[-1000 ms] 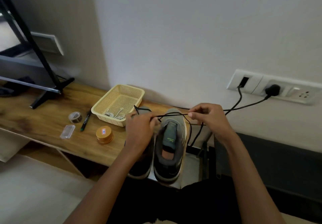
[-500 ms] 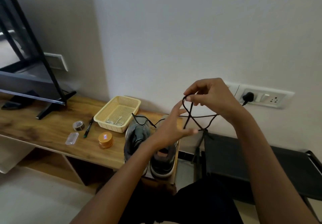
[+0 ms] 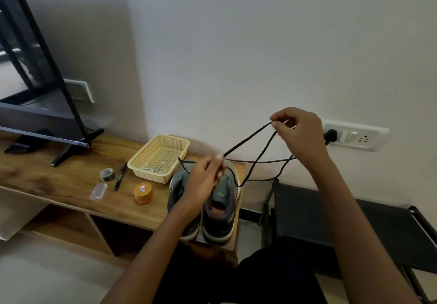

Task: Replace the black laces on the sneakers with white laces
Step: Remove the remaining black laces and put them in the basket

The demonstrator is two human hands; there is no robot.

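your left hand (image 3: 203, 178) hung right over the sneakers (image 3: 220, 223), which stood side by side, heels toward you, at the right end of the wooden shelf (image 3: 59, 180). its thumb and fingertips were pinched together on a strand of the black lace (image 3: 248, 139). your right hand (image 3: 300, 135) was raised above and to the right of the sneakers, in front of the wall, with thumb and forefinger clamped on the lace's top bend. from that grip one strand ran down to your left fingertips and another dropped to the right sneaker's upper, the strands crossing in the air. whether the lace was threaded through any eyelets, you could not tell.

the white laces (image 3: 155, 168) lay in the yellow basket (image 3: 151, 176), just behind and left of the sneakers. left of the sneakers sat an orange jar (image 3: 143, 192), then a marker (image 3: 120, 177), a tape roll (image 3: 107, 174) and a clear case (image 3: 98, 191). up and to the right of the sneakers was a wall socket (image 3: 354, 137).
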